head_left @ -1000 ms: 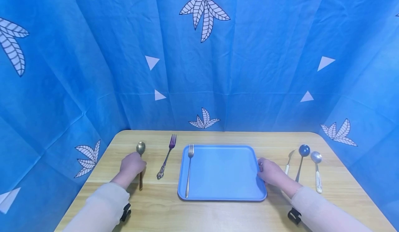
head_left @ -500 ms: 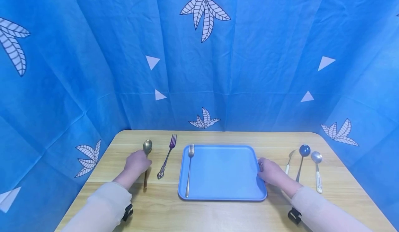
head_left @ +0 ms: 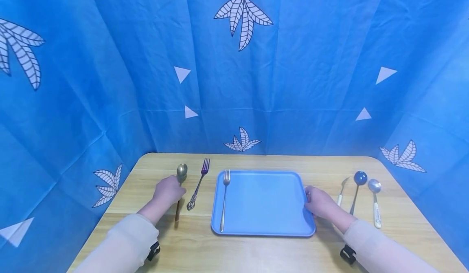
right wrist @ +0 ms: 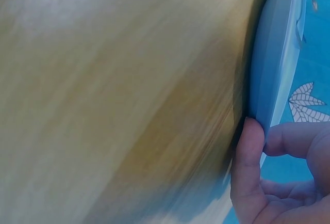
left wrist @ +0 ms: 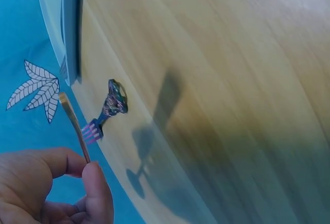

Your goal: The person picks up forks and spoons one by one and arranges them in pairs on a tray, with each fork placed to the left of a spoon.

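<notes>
My left hand (head_left: 169,190) pinches a bronze-coloured spoon (head_left: 182,171) by its handle, bowl pointing away from me. In the left wrist view the handle (left wrist: 75,126) rises between thumb and finger, and its shadow falls on the wood below. My right hand (head_left: 319,202) grips the right rim of a blue tray (head_left: 267,203); the right wrist view has thumb and finger on either side of that rim (right wrist: 268,64). A silver fork (head_left: 224,199) lies along the tray's left side. Just right of the spoon, a purple-tined fork (head_left: 198,184) with an ornate handle rests on the table.
Right of the tray lie a small white-handled knife (head_left: 340,193), a dark round-bowled spoon (head_left: 360,179) and a silver spoon with a white handle (head_left: 375,199). The wooden table (head_left: 234,256) ends at a blue patterned curtain (head_left: 311,81) behind and at both sides.
My left hand has moved right with the spoon, closer to the purple-tined fork. The right hand stays on the tray's rim, and the head view has shifted slightly.
</notes>
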The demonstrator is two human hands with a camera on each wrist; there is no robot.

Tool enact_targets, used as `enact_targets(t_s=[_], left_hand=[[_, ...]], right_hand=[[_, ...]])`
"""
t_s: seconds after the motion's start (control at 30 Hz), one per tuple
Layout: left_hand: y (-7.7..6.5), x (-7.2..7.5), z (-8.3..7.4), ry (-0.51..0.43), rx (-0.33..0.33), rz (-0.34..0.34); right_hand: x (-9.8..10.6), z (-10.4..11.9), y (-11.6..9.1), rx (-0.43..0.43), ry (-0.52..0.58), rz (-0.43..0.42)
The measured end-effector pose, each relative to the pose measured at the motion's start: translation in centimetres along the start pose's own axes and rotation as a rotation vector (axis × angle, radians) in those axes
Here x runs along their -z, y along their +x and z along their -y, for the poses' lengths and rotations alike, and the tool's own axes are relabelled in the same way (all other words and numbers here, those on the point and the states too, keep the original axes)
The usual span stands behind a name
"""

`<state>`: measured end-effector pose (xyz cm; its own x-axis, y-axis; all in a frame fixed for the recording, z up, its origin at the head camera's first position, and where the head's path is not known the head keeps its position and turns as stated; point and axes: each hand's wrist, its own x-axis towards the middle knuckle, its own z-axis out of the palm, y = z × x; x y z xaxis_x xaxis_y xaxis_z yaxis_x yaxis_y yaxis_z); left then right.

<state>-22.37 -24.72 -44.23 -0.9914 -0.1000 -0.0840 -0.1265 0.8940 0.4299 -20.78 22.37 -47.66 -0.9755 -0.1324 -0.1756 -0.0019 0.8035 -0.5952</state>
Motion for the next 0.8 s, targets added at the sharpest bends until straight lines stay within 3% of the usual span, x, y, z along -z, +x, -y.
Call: enact_targets(t_s=[0.53,0.8], left_hand=[[-0.9,-0.5,-3.0,-0.030,-0.056,0.015],[-1.1,-1.2,-4.0,-0.065,-0.028,0.057]], right_hand=[[0.0,0.0,0.0,-0.016,-0.003,0.005],[0.1,0.0,-0.1,-0.013,-0.009,0.000]])
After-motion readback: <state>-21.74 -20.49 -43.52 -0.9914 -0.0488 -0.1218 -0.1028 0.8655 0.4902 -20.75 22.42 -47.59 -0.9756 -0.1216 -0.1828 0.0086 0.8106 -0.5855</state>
